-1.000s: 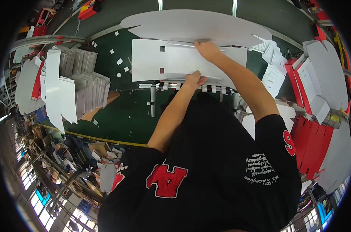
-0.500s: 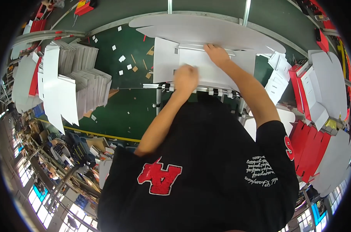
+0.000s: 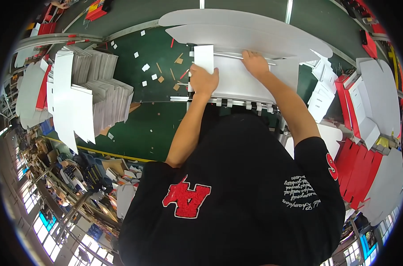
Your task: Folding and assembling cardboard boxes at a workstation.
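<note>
In front of me lies a white cardboard box blank (image 3: 239, 80) on a rail-edged stand. Its left end flap (image 3: 204, 57) is folded up and inward. My left hand (image 3: 204, 81) is closed on that flap, thumb at its right side and fingers at its left. My right hand (image 3: 256, 65) has its fingers bent over the long raised strip along the blank's far side. Behind that strip, a wide grey-white panel (image 3: 245, 27) with a curved edge stretches left and right.
Stacks of folded white cardboard (image 3: 101, 91) stand on the left. White printed pieces (image 3: 321, 95) and red-and-white boxes (image 3: 348, 104) are on the right, with red panels (image 3: 359, 173) nearer me. Paper scraps (image 3: 145, 67) litter the green floor (image 3: 159, 93). Metal rails (image 3: 179, 99) edge the stand.
My left hand has moved slightly left and away from me, and the left end flap has gone from lying flat to folded up. My right hand stays at the far strip.
</note>
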`<state>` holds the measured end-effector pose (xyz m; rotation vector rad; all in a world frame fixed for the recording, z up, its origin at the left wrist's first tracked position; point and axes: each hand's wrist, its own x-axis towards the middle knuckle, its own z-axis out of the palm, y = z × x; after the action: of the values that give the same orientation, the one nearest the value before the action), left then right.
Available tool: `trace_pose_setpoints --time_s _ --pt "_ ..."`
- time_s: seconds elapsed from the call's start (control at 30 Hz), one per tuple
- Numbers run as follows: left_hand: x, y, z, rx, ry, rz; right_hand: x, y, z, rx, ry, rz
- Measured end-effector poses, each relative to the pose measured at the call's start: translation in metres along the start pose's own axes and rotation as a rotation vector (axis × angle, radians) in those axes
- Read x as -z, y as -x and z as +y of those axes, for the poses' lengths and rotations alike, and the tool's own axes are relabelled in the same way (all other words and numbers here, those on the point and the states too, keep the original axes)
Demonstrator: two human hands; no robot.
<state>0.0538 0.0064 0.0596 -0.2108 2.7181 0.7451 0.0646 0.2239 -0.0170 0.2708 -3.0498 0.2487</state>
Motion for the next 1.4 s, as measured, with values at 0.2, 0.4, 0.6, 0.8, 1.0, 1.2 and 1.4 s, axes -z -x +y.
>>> trace_pose_setpoints --time_s 0.2,0.4,0.6,0.8,1.0,1.2,1.4 --pt "-0.01 0.004 0.011 -0.195 -0.303 0.012 0.001 0.005 0.002 0.01 -0.062 0.123" --pt "-0.007 -0.016 -0.024 -0.409 -0.181 0.111 -0.001 0.006 -0.002 0.037 -0.017 0.105" --pt "-0.026 -0.013 -0.04 -0.483 -0.527 0.51 -0.002 0.001 0.0 0.035 0.005 0.048" --pt "-0.036 -0.001 -0.026 -0.336 -0.479 0.286 -0.006 0.005 0.004 0.027 -0.028 0.019" --pt "-0.041 0.0 -0.035 -0.432 -0.375 0.427 -0.004 0.002 0.0 -0.034 -0.052 -0.065" --pt "-0.052 -0.012 -0.034 -0.416 -0.615 0.397 -0.001 0.0 0.012 0.018 -0.09 -0.037" --pt "-0.063 -0.023 -0.039 -0.336 -1.004 0.365 -0.001 0.001 0.0 0.016 -0.005 -0.06"
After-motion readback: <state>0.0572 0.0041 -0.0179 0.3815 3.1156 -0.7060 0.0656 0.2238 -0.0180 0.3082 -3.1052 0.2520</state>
